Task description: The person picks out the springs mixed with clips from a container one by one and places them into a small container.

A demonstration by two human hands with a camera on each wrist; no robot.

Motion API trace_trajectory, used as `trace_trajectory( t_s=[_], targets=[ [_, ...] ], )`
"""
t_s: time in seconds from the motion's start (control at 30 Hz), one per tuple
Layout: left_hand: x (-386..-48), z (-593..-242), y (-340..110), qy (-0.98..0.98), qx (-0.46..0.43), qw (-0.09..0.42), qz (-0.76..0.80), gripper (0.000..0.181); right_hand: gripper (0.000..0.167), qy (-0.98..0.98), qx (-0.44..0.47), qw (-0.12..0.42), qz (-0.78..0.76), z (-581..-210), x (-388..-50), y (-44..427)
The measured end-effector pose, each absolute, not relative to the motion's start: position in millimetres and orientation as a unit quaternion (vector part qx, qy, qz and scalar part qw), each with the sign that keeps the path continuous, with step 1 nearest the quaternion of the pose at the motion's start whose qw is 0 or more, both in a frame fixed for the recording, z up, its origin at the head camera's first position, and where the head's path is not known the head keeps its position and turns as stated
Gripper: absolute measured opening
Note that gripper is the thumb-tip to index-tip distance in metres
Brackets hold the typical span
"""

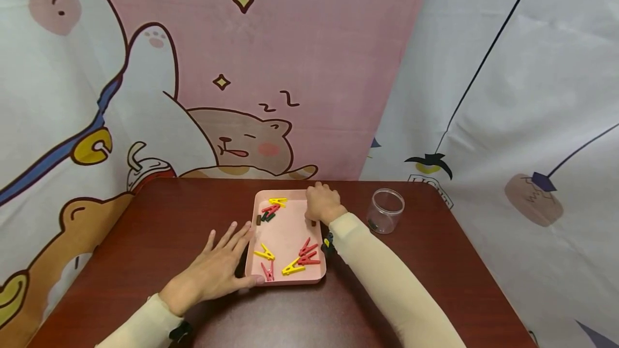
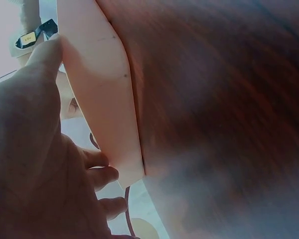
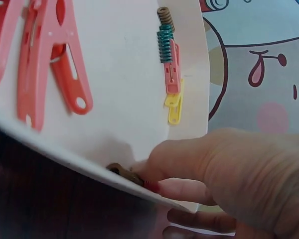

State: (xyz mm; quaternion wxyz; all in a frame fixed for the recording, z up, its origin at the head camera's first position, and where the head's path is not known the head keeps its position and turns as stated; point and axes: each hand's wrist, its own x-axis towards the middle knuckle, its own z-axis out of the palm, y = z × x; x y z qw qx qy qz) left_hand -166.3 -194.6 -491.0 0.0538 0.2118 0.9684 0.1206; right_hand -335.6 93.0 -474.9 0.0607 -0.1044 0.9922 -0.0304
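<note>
- Left hand (image 1: pixel 220 267), at the pink tray's (image 1: pixel 287 232) eight o'clock: fingers spread and nearly straight, touching the rim; the left wrist view shows fingertips along its outer wall.
- Right hand (image 1: pixel 325 203), at one o'clock: fingers bent. Only the right wrist view shows thumb and finger by a red piece (image 3: pixel 152 186) — gripped or merely touched, I cannot tell — beside a brown coil (image 3: pixel 120 171).
- Clips (image 1: pixel 293 268) lie inside at five, seven and eleven; green springs (image 3: pixel 165 44), ridged only up close, at eleven.
- Clear jar (image 1: pixel 385 211): outside, toward three, head view only.

Red bit (image 3: pixel 152 186) too small to tell, brown spring (image 3: pixel 123 172) partly hidden, clothespins (image 3: pixel 32 94) cut off
</note>
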Motion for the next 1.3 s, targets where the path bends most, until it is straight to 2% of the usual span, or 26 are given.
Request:
trace_trajectory(
  t_s=[0.1,0.3,0.83,1.3],
  targets=[
    [-167,-491,-194,0.969,0.211,0.053,0.118,0.125,0.04,0.992,-0.107,0.052,-0.03,-472,-331,96],
    [-167,-491,-193,0.969,0.213,0.049,0.118,0.125,0.021,0.989,-0.12,0.052,-0.065,-471,-325,103],
    [-167,-488,-193,0.967,0.215,0.054,0.124,0.124,0.026,0.985,-0.124,0.053,-0.108,-475,-326,114],
    [-166,-489,-194,0.967,0.219,0.047,0.119,0.122,0.023,0.981,-0.138,0.019,-0.132,-477,-323,112]
  ],
)
